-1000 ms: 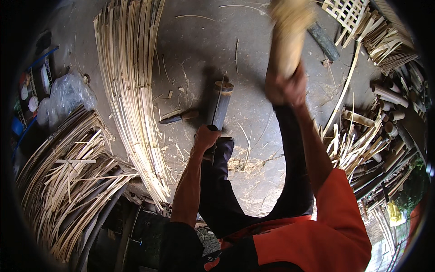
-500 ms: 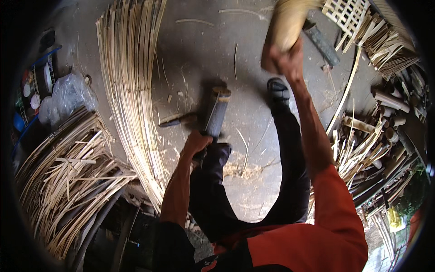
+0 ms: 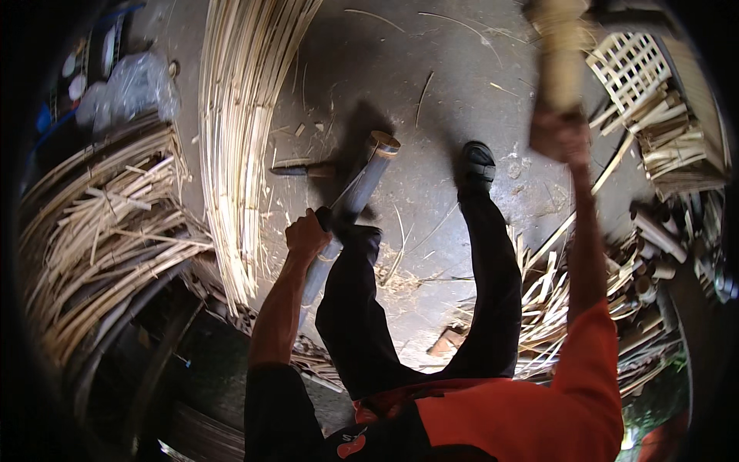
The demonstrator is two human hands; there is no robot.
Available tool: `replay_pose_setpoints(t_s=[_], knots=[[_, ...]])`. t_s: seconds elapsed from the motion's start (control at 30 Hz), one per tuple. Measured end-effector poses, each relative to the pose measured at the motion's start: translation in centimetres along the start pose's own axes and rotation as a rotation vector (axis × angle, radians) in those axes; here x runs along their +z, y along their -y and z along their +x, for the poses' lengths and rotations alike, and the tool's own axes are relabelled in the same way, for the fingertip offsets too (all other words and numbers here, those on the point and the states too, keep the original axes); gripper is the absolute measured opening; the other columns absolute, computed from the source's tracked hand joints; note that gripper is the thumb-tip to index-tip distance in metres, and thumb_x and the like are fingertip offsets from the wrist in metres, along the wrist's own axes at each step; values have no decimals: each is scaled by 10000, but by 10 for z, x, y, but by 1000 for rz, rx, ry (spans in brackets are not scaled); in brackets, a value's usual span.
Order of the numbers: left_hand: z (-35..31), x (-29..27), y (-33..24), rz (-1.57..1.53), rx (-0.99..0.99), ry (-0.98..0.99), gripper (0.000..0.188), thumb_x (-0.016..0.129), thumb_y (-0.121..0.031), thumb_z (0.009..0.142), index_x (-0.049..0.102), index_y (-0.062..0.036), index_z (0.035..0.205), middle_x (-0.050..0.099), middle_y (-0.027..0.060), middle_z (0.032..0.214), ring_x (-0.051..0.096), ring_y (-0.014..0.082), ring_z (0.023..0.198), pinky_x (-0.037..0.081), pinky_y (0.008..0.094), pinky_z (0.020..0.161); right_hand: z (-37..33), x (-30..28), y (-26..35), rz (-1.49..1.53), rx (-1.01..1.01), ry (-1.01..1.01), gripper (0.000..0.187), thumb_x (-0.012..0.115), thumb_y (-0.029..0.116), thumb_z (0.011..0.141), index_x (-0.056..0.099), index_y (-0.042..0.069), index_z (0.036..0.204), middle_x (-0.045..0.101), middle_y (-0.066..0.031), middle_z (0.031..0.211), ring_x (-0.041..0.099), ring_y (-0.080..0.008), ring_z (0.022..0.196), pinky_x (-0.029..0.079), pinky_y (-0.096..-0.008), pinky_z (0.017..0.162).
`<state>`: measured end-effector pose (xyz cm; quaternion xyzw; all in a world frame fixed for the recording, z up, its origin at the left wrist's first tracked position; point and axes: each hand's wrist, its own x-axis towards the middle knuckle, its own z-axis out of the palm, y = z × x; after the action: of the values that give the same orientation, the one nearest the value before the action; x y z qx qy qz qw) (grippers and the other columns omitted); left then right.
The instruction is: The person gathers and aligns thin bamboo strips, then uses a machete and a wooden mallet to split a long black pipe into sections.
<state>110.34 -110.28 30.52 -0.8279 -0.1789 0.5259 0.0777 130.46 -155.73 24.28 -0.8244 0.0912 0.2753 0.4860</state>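
My left hand point(image 3: 306, 235) is a fist at the side of a grey bamboo pole point(image 3: 363, 187), closed round a dark-handled tool point(image 3: 324, 219). From that handle a thin, blade-like line runs up along the pole; I cannot make out its full shape. The pole leans beside my left leg, its cut, pale-ringed end toward the far side. High at the right, my right hand point(image 3: 566, 138) grips a thick pale length of wood or bamboo point(image 3: 560, 65), smeared by motion and apart from the pole. A knife point(image 3: 302, 169) lies on the floor left of the pole.
Long bamboo strips point(image 3: 239, 115) spread on the floor at the left, with a tangled heap of strips point(image 3: 115, 223) nearer me. A woven lattice point(image 3: 630, 68), bundled slats point(image 3: 673, 142) and bamboo offcuts point(image 3: 658, 235) line the right side. My right shoe point(image 3: 479, 163) rests on the floor.
My right hand has swung outward to the right with the pale piece. My left hand has shifted left and the pole now tilts more, its far end to the right. The view has turned somewhat.
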Motion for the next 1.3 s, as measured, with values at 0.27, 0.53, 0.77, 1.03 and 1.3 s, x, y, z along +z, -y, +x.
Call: replay_pose_setpoints(t_s=[0.27,0.53,0.77,1.03,1.3], knots=[[8,2,16,55,52,-16,344,613,-129,648,528,-4,957,625,183,815,632,317,789,511,391,682,7,123,40,558,-197,-453,412,444,342,876,498,7,1109,511,-145,1091,508,-209,950,429,-304,802],[-3,85,74,108,-24,52,455,762,-202,556,586,-67,954,642,125,887,636,256,839,516,362,704,-112,309,-57,-25,188,625,356,512,311,823,517,33,1046,504,-92,981,484,-174,840,413,-282,717],[-19,98,117,35,84,-95,418,756,-198,544,604,-63,910,648,115,810,646,259,764,521,359,647,-45,147,39,693,-289,-290,314,572,284,777,534,56,990,499,-45,885,464,-143,743,398,-263,642],[-10,194,151,22,-94,-54,365,743,-232,557,650,-63,866,646,126,875,633,279,838,508,379,733,-260,487,-91,-80,208,850,278,641,253,724,553,83,926,492,8,774,440,-107,632,382,-241,557],[-48,190,179,-64,23,-20,317,713,-148,557,665,-57,857,654,117,827,643,258,798,524,345,675,-134,135,-17,688,-346,-8,313,480,216,829,519,-15,1036,538,-79,948,528,-172,825,458,-300,733]])
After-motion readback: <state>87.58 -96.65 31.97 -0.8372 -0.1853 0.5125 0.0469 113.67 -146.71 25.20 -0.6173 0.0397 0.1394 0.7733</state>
